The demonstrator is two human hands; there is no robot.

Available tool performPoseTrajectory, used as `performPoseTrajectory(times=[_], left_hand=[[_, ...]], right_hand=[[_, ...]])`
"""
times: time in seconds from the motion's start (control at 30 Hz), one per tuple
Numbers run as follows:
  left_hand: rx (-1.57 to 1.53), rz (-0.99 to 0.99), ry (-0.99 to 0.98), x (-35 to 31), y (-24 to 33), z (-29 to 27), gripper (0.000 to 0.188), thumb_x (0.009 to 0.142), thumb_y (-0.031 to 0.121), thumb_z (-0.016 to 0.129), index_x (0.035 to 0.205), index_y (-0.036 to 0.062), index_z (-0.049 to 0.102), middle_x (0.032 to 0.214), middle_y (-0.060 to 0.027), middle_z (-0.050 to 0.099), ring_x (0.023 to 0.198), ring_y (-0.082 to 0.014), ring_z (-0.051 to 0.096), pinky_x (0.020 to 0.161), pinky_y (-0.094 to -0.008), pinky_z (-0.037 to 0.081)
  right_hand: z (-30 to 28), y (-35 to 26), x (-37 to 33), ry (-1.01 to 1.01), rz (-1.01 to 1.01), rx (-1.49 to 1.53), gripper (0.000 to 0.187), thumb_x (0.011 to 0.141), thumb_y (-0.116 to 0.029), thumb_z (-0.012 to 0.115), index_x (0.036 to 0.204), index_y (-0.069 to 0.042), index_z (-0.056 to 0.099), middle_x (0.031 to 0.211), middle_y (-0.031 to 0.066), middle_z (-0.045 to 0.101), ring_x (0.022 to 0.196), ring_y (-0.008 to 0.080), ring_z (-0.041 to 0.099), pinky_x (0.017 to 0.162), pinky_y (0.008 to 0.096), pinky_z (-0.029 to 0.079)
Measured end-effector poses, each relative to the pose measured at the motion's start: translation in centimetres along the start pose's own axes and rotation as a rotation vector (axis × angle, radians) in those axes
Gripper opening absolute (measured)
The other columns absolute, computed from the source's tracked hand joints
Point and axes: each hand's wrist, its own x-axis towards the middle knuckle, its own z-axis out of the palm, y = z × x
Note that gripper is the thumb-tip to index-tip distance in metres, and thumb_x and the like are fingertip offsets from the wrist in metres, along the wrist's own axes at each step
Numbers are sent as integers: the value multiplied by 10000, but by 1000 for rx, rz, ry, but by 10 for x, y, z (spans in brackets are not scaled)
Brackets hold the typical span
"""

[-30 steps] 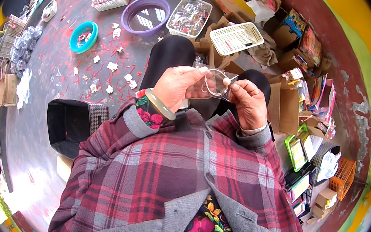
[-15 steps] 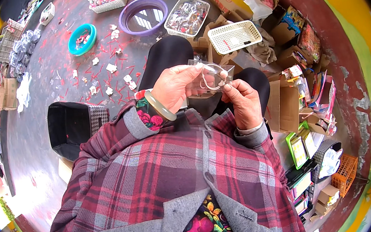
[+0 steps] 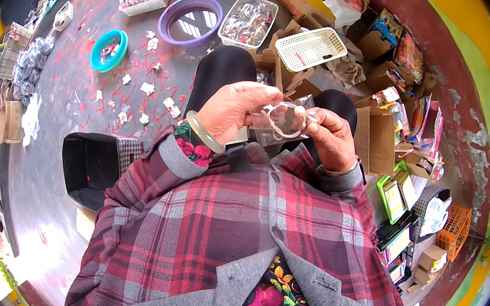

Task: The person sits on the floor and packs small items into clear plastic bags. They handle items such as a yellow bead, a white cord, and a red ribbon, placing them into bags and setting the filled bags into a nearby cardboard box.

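Over my lap, my left hand point(image 3: 234, 113) pinches a small clear plastic bag point(image 3: 262, 136) near its upper left edge, thumb against fingers. A thin white looped band point(image 3: 274, 126), resembling a hair tie with a small pale ornament, shows against the bag. Whether the loop lies inside the film or in front of it, I cannot tell. On the other side, my right hand point(image 3: 333, 137) is closed at the fingertips on the ornament end of the loop. The bag's right part sits close to those fingers.
A white basket point(image 3: 310, 49) rests on cardboard boxes ahead on the right. Beyond my knees stand a basket of wrapped items point(image 3: 248, 21), a purple basin point(image 3: 190, 21) and a turquoise basin point(image 3: 109, 50). Red and white scraps litter the floor. A black bin point(image 3: 92, 172) stands left.
My right hand has moved right and slightly down, its fingers turned more upward. The bag and loop have shifted a little lower and appear spread wider between my hands.
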Motion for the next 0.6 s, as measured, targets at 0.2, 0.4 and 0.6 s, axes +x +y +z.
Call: performPoseTrajectory(times=[0.2,0.4,0.6], left_hand=[[37,-33,-107,5,-6,-4,148,851,56,555,945,-50,599,930,-154,638,876,-196,625,786,-281,501],[43,21,-64,6,-11,-3,149,862,74,550,939,-46,595,886,-131,642,828,-177,632,754,-271,506],[110,173,24,8,-21,-1,138,866,95,555,905,-35,584,851,-116,642,763,-144,626,694,-246,511]], right_hand=[[1,-5,2,-153,68,-18,78,824,-61,592,801,12,579,871,55,586,767,105,506,698,233,405],[1,-2,5,-28,107,-34,101,834,-87,591,802,9,592,822,40,593,736,87,504,674,216,401],[2,7,6,69,106,-54,120,837,-111,597,803,4,599,788,18,587,703,73,489,652,202,388]])
